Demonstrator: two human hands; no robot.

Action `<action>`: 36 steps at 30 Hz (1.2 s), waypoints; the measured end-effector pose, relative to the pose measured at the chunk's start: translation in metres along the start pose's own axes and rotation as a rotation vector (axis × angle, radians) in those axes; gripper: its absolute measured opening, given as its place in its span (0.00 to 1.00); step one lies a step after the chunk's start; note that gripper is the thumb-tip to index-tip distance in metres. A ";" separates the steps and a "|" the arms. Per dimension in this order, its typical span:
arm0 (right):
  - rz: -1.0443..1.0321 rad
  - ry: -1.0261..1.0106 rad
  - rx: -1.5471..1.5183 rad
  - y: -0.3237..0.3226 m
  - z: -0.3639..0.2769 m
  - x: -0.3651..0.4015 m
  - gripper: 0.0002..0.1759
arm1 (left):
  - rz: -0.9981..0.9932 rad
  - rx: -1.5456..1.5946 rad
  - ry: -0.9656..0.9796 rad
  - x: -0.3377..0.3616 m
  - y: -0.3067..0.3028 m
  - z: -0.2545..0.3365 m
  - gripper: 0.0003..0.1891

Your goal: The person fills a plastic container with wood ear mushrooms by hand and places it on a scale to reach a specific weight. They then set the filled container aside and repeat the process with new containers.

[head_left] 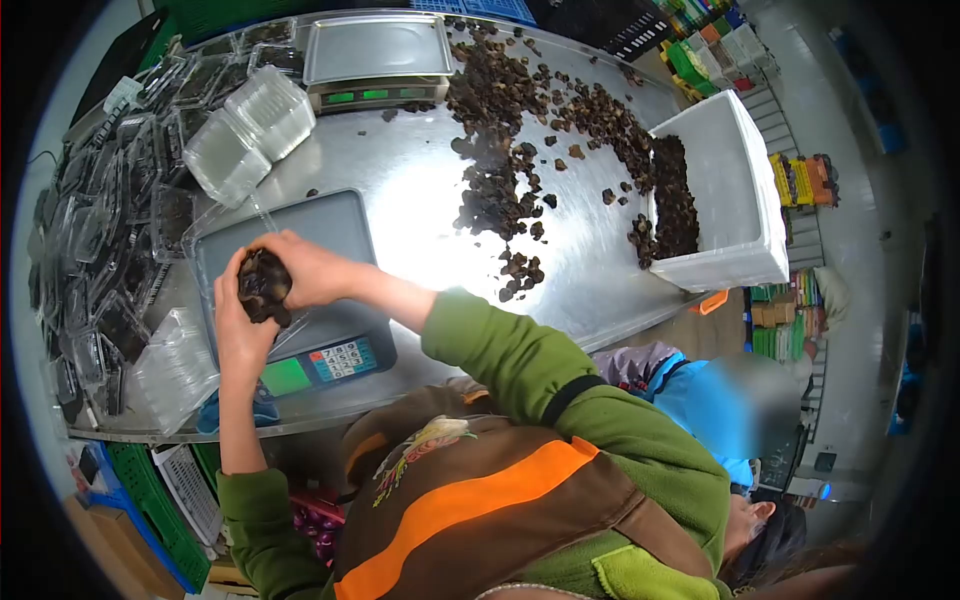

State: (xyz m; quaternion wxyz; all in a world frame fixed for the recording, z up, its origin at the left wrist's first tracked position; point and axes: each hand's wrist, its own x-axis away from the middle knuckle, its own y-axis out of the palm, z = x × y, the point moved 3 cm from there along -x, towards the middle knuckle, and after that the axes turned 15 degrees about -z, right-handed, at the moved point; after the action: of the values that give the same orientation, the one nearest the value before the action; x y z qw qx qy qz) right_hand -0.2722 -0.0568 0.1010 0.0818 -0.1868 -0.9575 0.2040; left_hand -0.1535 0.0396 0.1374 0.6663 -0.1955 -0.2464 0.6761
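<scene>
Brown apron cloth [540,520] is filling the near side; beyond it, the left hand [240,325] and right hand [312,272] are forming one cupped grip, clamped on a dark clump [264,285] over the grey scale [345,215]. Were that grip loosening, bits could be spilling onto the scale or desk [400,165], while farther right loose dark pieces [497,190] are lying toward a white box [720,265].

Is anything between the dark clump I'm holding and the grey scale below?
Yes: beneath the clump, a clear plastic container apparently lies on the scale, partly hidden by your left hand and right hand.
</scene>
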 end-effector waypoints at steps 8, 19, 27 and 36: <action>-0.164 0.279 0.477 0.041 -0.005 -0.020 0.42 | -0.106 -0.150 -0.125 0.017 -0.013 -0.061 0.51; 0.062 0.167 0.094 -0.019 -0.009 0.024 0.30 | -0.195 -0.069 -0.186 0.006 -0.064 -0.046 0.30; 0.387 0.497 0.054 -0.056 0.055 0.155 0.25 | 0.020 0.092 -0.188 0.028 -0.094 -0.096 0.21; 0.496 0.749 0.014 -0.037 0.099 0.261 0.25 | 0.209 -0.059 -0.044 0.028 -0.070 -0.066 0.37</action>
State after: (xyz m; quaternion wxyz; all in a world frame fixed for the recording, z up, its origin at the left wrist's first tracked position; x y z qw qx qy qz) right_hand -0.5465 -0.0215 0.0484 0.3725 -0.4712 -0.7868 0.1421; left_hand -0.0590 0.0720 0.1276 0.5805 -0.2246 -0.2590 0.7385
